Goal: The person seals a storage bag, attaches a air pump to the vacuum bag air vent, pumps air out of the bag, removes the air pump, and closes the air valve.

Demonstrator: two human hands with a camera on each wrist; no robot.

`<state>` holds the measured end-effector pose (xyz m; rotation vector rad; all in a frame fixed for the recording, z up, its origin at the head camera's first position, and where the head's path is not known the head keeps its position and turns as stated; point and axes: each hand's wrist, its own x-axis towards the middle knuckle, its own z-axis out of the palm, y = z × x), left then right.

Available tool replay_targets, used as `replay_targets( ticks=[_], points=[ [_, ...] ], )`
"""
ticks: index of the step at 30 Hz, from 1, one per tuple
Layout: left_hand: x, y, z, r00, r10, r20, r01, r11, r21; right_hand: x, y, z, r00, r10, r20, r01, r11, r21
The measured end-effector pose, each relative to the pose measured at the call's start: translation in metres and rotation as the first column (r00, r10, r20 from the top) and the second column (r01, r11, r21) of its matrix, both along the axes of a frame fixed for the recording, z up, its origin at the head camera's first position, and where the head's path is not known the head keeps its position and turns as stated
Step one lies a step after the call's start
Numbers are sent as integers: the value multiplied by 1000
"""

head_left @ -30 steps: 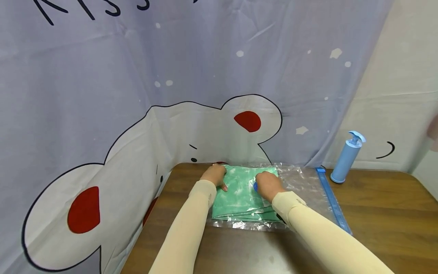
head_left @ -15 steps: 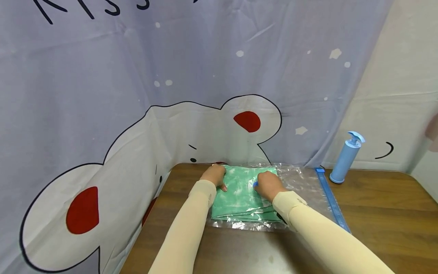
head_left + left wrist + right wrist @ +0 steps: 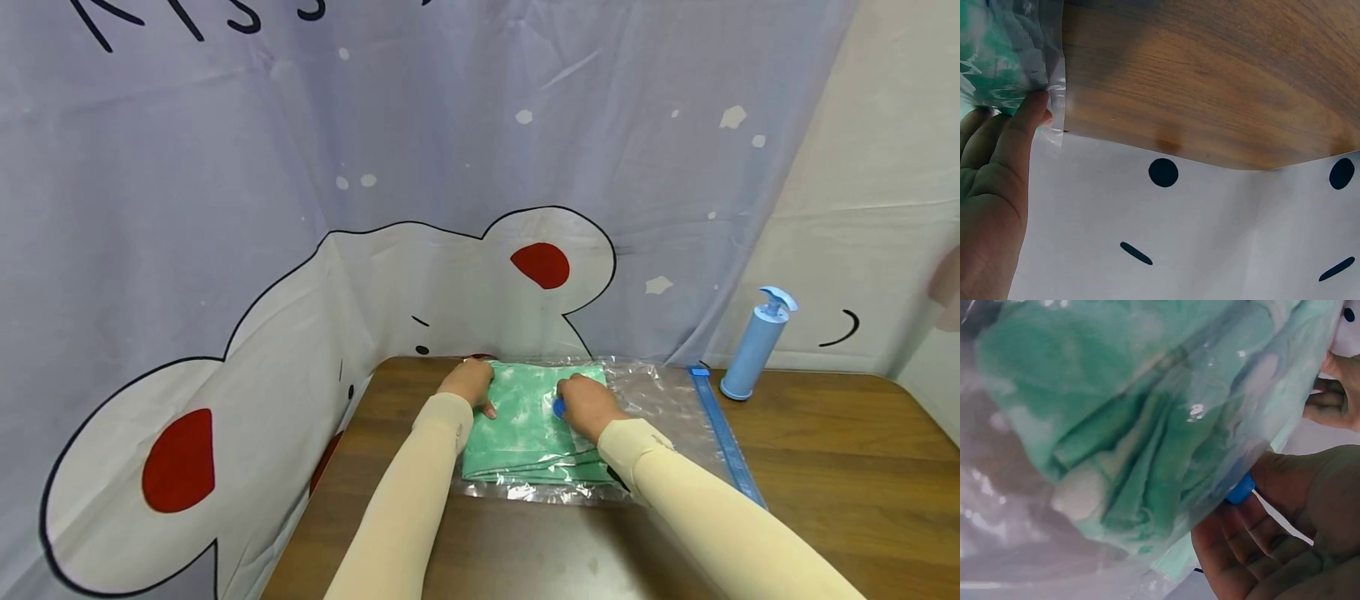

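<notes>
A green and white folded cloth lies inside a clear plastic storage bag (image 3: 667, 408) with a blue zip strip along its right side. My right hand (image 3: 588, 404) pinches a round blue valve cap (image 3: 558, 407) on the bag's top, over the cloth (image 3: 513, 433). In the right wrist view the blue cap (image 3: 1240, 489) shows between thumb and curled fingers. My left hand (image 3: 471, 385) rests on the bag's left edge, thumb spread over the cloth. The left wrist view has its fingers (image 3: 1016, 134) stretched out straight against the plastic.
A light blue hand pump (image 3: 756, 350) stands upright at the back right of the wooden table (image 3: 855, 450), beyond the blue zip strip (image 3: 727, 437). A printed curtain (image 3: 420, 283) hangs right behind the table's back edge.
My right hand turns slightly at the blue cap, which shows less and then more between the fingers. The left hand stays put on the bag.
</notes>
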<state>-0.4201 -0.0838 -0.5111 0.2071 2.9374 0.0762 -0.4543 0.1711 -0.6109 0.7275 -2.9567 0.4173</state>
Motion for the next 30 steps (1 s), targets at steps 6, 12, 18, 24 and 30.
replay_targets(
  ticks=[6,12,18,24,30],
  points=[
    [-2,-2,-4,1000,-15,-7,15,1000,-1,-1,-1,-1,997,-73,10,73,997,-37],
    [-1,-2,-3,1000,-14,-3,14,1000,-3,-8,-2,-7,996,-88,-26,88,996,-8],
    [3,-1,2,1000,-21,-14,21,1000,-3,-5,-2,-6,995,-25,-98,29,999,40],
    [3,0,2,1000,-11,-5,11,1000,6,26,-5,33,999,0,-38,1,999,34],
    [1,0,1,1000,-3,-1,4,1000,7,60,-10,85,992,-64,105,69,997,-45]
  ],
)
